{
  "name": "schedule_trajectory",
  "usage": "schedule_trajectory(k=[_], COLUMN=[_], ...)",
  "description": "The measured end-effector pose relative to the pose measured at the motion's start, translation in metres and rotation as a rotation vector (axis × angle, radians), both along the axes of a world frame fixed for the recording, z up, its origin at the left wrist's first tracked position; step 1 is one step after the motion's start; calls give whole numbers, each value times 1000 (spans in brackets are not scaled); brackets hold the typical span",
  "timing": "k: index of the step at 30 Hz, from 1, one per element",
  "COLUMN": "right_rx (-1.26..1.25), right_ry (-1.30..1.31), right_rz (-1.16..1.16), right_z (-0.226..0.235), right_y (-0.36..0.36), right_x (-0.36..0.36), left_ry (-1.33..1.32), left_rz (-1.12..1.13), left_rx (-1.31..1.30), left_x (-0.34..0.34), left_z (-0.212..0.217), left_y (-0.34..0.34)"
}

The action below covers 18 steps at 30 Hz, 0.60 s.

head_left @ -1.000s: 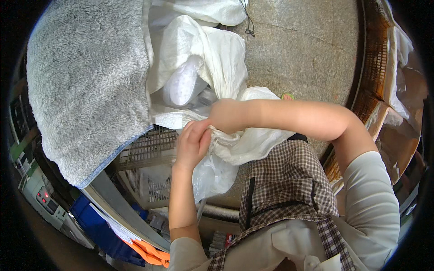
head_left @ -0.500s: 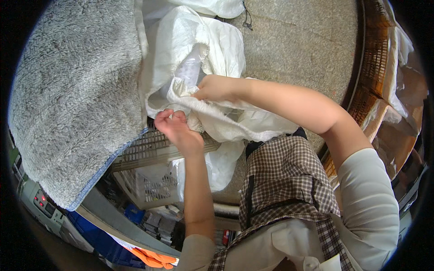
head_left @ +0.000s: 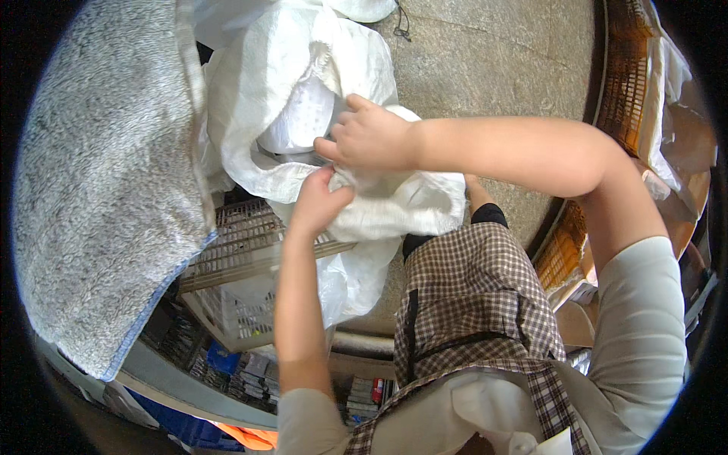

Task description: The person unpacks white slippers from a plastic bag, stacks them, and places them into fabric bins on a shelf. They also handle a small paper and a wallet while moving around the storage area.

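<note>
Sack (head_left: 246, 114) white, gaping; left hand (head_left: 317, 203) clamped on its edge; right hand (head_left: 373, 138) over opening, grip apart.

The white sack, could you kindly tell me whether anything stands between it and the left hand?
Nothing visible does: the left hand appears to touch the white sack's near rim. The right hand is over its opening.

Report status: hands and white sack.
Left hand at near rim of white sack. Right hand over its mouth, grip unclear. Sack open, pale contents showing. Right hand partly blocks view inside.
</note>
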State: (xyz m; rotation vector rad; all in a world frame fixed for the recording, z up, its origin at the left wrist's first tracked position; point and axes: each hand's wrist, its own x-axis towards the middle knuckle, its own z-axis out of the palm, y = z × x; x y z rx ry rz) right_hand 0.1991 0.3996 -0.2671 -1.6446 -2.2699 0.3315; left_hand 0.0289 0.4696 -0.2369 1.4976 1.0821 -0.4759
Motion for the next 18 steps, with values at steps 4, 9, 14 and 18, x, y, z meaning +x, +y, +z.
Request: schedule_trajectory(k=[4, 9, 14, 18], right_rx=[200, 119, 109, 406], right_ry=[137, 778, 929, 582], right_rz=[-249, -199, -259, -10], right_z=[-30, -31, -14, -11], right_y=[-7, -63, -44, -14], right_x=[8, -5, -10, 33], left_ry=[-395, -445, -531, -645], left_rz=[810, 903, 492, 57], left_rx=[-769, -781, -131, 610], left_x=[-18, -20, -7, -16], left_z=[-4, -20, 1, 15], left_y=[-28, -46, -20, 18])
